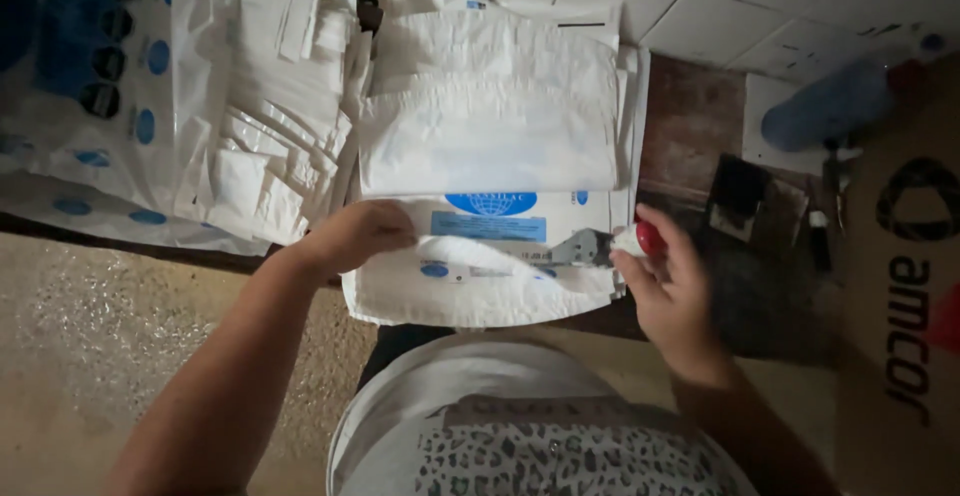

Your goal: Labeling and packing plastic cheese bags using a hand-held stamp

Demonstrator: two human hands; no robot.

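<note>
A stack of flat white paper bags with blue print (pixel 490 126) lies in front of me. The nearest bag (pixel 480 276) has its bottom edge folded over. My left hand (pixel 355 236) presses on that bag's left side, fingers curled on the fold. My right hand (pixel 670 281) is closed around a small tube with a red cap (pixel 645 239), its tip at the bag's right edge.
A heap of more white bags (pixel 260 116) and a larger blue-dotted bag (pixel 90 86) lie at the left. A brown cardboard box (pixel 905 276), a blue bottle (pixel 835 101) and dark tools (pixel 745 196) sit at the right. Pale tiles are beyond.
</note>
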